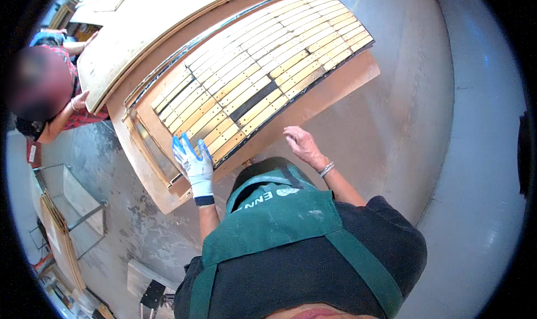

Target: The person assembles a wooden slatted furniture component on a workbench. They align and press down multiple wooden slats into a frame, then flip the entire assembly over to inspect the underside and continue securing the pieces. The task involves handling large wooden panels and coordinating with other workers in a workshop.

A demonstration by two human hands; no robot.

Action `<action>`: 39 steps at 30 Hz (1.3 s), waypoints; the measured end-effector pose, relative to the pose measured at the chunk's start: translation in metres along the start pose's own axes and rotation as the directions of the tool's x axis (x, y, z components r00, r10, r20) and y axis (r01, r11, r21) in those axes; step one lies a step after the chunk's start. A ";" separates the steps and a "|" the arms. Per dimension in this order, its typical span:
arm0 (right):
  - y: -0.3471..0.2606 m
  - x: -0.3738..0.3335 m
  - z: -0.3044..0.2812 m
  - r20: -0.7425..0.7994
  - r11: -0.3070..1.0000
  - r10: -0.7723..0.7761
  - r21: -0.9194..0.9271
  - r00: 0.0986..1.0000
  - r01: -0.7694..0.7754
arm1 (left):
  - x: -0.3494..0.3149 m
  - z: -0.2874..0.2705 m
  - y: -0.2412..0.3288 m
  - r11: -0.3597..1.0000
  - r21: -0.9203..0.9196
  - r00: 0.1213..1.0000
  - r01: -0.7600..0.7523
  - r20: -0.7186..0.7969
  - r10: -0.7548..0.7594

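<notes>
A slatted wooden panel made of rows of pale, short slats with small dark holes lies on a brown board. One dark slat stands out near its close edge. My left hand, in a white glove with blue fingertips, rests at the panel's near left corner with its fingers spread. My bare right hand hovers off the near edge of the board, fingers loosely bent, with nothing visible in it. A wooden frame strip lies left of my gloved hand.
Behind the panel lies a large pale curved board. At the left, a person in a red checked shirt has a hand on its edge. A metal-framed rack and stacked boards stand on the lower left floor.
</notes>
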State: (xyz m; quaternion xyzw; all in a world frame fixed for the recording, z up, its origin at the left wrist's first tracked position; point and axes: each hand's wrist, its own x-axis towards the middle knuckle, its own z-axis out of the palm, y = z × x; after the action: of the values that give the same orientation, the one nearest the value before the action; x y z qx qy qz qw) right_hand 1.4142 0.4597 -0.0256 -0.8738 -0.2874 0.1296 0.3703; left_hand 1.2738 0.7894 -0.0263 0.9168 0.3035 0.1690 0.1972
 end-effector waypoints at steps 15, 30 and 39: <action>0.058 -0.097 0.004 0.246 0.993 0.119 -0.034 0.962 -0.115 | -0.113 -0.054 0.099 0.960 -0.212 0.981 -0.184 0.027 0.194; 0.084 -0.143 0.019 0.371 0.993 0.115 -0.049 0.922 -0.104 | -0.185 -0.054 0.131 0.939 -0.269 0.947 -0.217 0.174 0.269; 0.083 -0.143 0.014 0.398 0.994 0.092 -0.089 0.913 -0.062 | -0.184 -0.068 0.141 0.939 -0.289 0.941 -0.188 0.220 0.256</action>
State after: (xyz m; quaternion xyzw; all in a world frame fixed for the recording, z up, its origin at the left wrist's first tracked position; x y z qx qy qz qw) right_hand 1.3270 0.3353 -0.0928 -0.8525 -0.3272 0.3096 0.2650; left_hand 1.1735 0.5883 0.0632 0.9248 0.1443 0.1103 0.3343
